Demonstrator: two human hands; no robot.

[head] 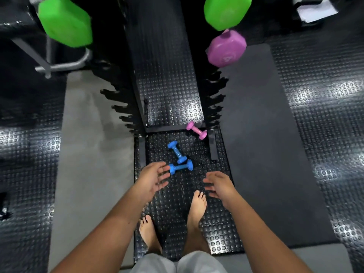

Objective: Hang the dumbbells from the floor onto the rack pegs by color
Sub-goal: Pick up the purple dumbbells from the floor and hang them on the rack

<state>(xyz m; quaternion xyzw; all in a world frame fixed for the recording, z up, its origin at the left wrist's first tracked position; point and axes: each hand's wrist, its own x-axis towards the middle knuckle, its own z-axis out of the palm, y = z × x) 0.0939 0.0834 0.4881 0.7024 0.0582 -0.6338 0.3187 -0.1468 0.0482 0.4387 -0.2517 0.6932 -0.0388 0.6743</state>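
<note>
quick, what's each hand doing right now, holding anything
Left hand: open, fingers spread, holding nothing, just short of the nearer blue dumbbell.
Right hand: open, fingers relaxed, holding nothing.

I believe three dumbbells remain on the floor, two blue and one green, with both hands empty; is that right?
Not quite: the third floor dumbbell is the pink dumbbell, not green. The head view shows it beyond the two blue dumbbells. Left hand and right hand are indeed empty.

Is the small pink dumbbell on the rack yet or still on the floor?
On the floor. The small pink dumbbell lies on its side on the studded mat at the rack's base, below the empty pegs; neither hand touches it.
</note>
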